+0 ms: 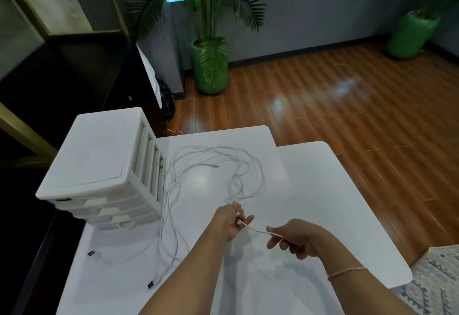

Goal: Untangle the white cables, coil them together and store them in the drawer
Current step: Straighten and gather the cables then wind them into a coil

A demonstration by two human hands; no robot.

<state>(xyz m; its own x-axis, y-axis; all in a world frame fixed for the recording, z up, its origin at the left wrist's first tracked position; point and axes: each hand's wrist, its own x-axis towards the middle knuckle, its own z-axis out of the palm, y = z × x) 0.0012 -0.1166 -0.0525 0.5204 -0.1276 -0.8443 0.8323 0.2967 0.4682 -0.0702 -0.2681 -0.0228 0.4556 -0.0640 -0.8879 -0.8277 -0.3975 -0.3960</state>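
The white cables [213,165] lie in loose, crossing loops on the white table [323,190], just to the right of the white drawer unit [99,165]. Some strands run down along the right side of the drawer unit and pass in front of it, toward the near edge of the table. One cable end with a small metal plug [215,165] rests inside the loops, to the right of the drawer unit. Two dark plugs are also on the table: one plug [91,253] in front of the drawer unit, and another plug [150,284] nearer to the person.

The left hand [229,222] is to the right of the drawer unit and nearer to the person than the loops. Its fingers are curled around a bunch of cable strands, and the strands go up from the hand into the loops. The right hand [295,239] is further to the right of the drawer unit. It pinches one cable between thumb and fingers. A short piece of this cable is stretched between the two hands and sags a little. The right wrist carries a thin bracelet [347,272].

The drawers of the unit are all pushed in, and their fronts face the near left corner of the table.

Behind the drawer unit, on the wooden floor [323,91], stands a palm plant in a green pot [210,66]. A second green pot [411,35] is far to the right of it, near the wall.
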